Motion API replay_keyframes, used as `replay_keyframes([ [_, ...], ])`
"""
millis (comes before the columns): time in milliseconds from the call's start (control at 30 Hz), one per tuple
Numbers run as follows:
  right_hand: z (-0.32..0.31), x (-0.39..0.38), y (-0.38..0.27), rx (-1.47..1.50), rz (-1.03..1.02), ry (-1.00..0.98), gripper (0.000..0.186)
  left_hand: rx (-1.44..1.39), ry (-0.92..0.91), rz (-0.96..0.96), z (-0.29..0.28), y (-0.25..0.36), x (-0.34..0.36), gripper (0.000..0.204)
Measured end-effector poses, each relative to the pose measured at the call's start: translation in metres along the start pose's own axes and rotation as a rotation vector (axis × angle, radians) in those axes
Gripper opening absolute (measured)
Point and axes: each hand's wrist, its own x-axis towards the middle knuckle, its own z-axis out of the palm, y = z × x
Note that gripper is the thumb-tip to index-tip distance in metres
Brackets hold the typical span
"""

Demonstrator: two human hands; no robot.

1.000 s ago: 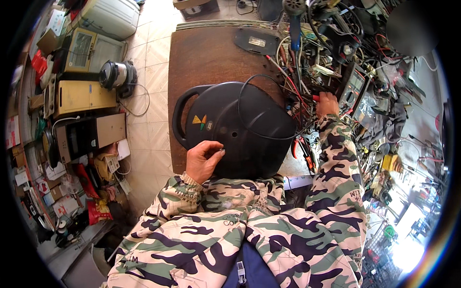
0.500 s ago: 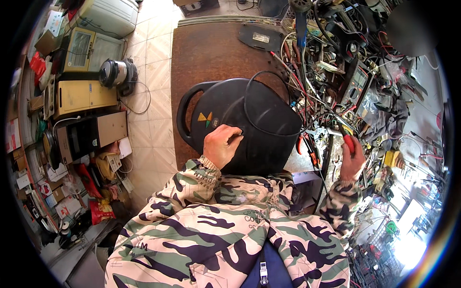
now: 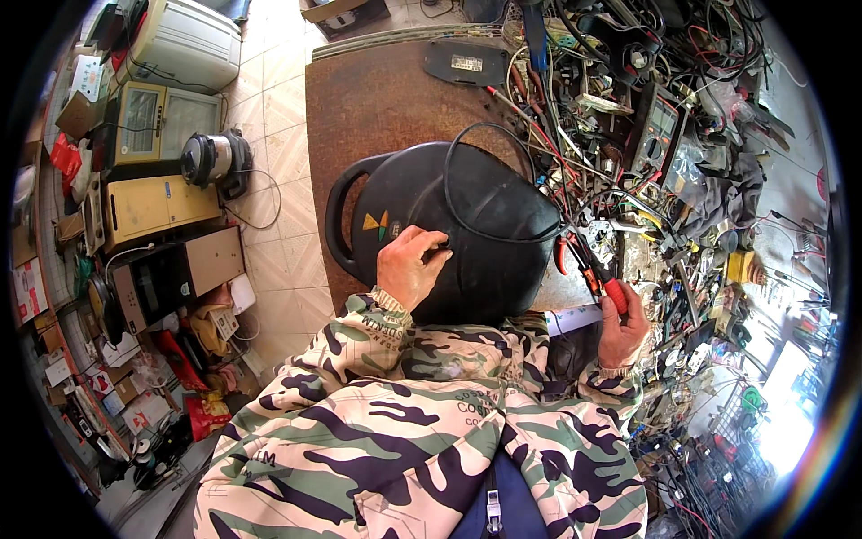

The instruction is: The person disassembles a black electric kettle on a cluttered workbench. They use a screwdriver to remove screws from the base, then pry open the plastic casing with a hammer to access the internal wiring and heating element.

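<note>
Left hand (image 3: 411, 267) over black cover (image 3: 494, 189), thumb and fingers pinching small dark piece (image 3: 444, 242); too small to tell its kind. Cover flat on bench (image 3: 377, 99), carry handle toward left, black cord (image 3: 507, 241) looped across top. Right hand (image 3: 624, 325) closed around red-handled tool (image 3: 615, 295), near cover's right edge. Orange-black pliers (image 3: 588, 278) just beside tool. Multimeter (image 3: 662, 126) among wires and tools farther right. Dark plate (image 3: 440, 63) at bench's far side.
</note>
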Motion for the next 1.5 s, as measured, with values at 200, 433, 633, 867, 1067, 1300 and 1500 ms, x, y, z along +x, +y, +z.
replay_keyframes([
  [200, 0.010, -0.015, -0.046, 0.054, -0.093, -0.174, 0.031, -0.030, -0.012, -0.031, -0.006, -0.002, 0.001, 0.031],
  [433, 0.043, -0.017, -0.103, -0.019, -0.403, -0.286, 0.030, -0.030, 0.000, -0.043, -0.004, -0.005, 0.000, 0.031],
  [633, 0.075, -0.009, -0.123, -0.075, -0.550, -0.374, 0.031, -0.044, 0.008, -0.038, -0.004, -0.006, -0.001, 0.031],
  [867, 0.090, -0.004, -0.131, -0.181, -0.614, -0.390, 0.031, -0.029, 0.033, -0.004, -0.002, -0.011, -0.001, 0.032],
  [1067, 0.095, -0.002, -0.138, -0.194, -0.628, -0.414, 0.031, -0.049, 0.046, -0.020, -0.003, -0.009, -0.001, 0.031],
  [1300, 0.101, -0.001, -0.148, -0.268, -0.705, -0.420, 0.030, -0.044, 0.055, -0.014, -0.002, -0.012, 0.000, 0.033],
  [1500, 0.110, -0.001, -0.161, -0.391, -0.739, -0.464, 0.026, -0.050, 0.058, -0.002, -0.003, -0.013, 0.000, 0.034],
])
